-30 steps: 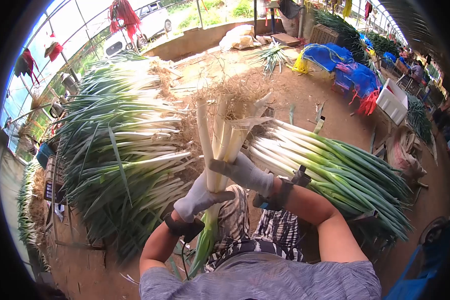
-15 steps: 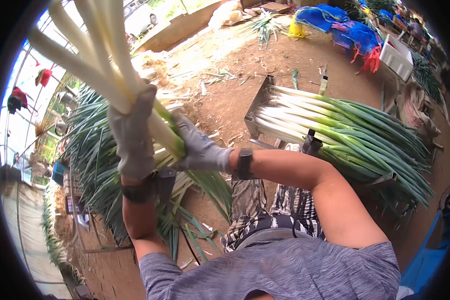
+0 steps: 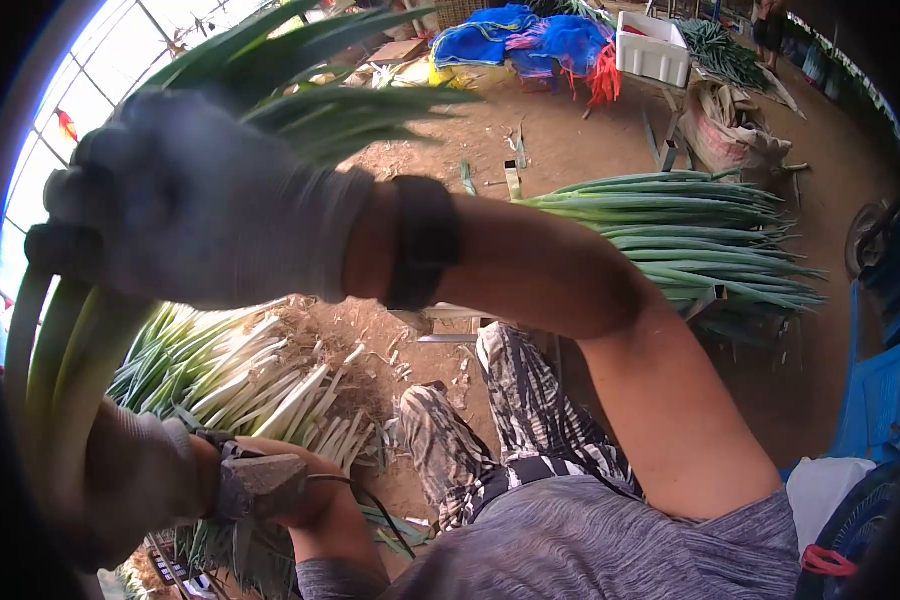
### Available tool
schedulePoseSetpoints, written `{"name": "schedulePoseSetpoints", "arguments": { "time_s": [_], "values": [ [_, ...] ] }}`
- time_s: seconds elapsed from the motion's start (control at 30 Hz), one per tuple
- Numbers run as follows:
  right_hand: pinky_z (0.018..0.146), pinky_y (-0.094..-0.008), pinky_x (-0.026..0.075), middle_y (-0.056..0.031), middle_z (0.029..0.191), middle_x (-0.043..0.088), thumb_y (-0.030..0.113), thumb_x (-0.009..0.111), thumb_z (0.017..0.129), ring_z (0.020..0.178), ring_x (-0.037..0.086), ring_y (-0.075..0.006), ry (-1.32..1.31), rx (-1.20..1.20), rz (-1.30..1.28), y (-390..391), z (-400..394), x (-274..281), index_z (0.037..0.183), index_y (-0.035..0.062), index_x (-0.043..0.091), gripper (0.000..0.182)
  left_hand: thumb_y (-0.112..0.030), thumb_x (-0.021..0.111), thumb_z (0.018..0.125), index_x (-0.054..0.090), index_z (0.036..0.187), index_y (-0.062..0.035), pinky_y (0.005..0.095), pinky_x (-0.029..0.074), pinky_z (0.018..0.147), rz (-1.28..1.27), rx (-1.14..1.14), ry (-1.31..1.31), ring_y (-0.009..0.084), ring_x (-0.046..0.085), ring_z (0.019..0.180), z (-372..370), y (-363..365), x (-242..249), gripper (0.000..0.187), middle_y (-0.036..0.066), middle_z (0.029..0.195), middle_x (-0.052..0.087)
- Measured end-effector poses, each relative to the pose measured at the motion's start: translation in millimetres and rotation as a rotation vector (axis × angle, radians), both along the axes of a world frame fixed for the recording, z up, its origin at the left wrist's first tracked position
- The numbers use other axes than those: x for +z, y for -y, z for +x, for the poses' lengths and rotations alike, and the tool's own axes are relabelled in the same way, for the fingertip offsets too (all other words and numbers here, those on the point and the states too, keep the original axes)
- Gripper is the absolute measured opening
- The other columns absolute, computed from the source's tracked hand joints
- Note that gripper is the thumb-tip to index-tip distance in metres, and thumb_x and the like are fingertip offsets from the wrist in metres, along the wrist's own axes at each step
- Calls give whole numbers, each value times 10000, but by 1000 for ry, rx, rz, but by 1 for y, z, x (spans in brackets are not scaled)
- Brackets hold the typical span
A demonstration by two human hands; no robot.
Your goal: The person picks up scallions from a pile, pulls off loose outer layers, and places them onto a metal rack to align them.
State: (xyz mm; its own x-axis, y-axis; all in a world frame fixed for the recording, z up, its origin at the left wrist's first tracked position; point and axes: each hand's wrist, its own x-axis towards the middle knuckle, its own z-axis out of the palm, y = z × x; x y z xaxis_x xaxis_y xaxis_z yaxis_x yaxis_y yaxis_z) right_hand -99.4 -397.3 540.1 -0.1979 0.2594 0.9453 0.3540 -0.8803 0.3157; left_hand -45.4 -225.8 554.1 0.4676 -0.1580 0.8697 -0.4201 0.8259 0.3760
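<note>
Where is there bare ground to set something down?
Bare soil lies between the blue netting and the stacked leeks, and between their leaf tips and the blue plastic. The left side is crowded: left hand and right hand around the held leeks, with the leek pile behind.

Held stalks [image 3: 70,340] are lost low down in the lens's dark rim; above them, leaves [image 3: 270,70] run off the top edge. Blur softens the right hand [image 3: 180,200] gripping them; shadow hides the left hand's [image 3: 135,470] fingers.
</note>
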Motion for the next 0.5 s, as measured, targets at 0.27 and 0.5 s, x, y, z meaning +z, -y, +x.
{"name": "schedulePoseSetpoints", "arguments": {
  "time_s": [0.27, 0.5],
  "values": [
    [914, -412, 415, -85, 1167, 522, 125, 582, 756, 1063, 521, -266, -246, -743, -77, 152, -89, -22, 1200, 111, 541, 447, -380, 637, 839, 418, 1345, -85, 497, 292, 1079, -321, -899, -280, 306, 438, 1238, 17, 189, -65, 625, 154, 1299, 501],
    [1054, -442, 333, -135, 1340, 457, 186, 598, 766, 1219, 444, -304, -1235, -1242, 63, 241, -105, -225, 1333, 119, 490, 581, -386, 641, 838, 406, 1371, -99, 459, 228, 1130, -267, -1124, -960, 268, 383, 1299, 70, 270, -297, 649, 123, 1359, 478]
  ]
}}
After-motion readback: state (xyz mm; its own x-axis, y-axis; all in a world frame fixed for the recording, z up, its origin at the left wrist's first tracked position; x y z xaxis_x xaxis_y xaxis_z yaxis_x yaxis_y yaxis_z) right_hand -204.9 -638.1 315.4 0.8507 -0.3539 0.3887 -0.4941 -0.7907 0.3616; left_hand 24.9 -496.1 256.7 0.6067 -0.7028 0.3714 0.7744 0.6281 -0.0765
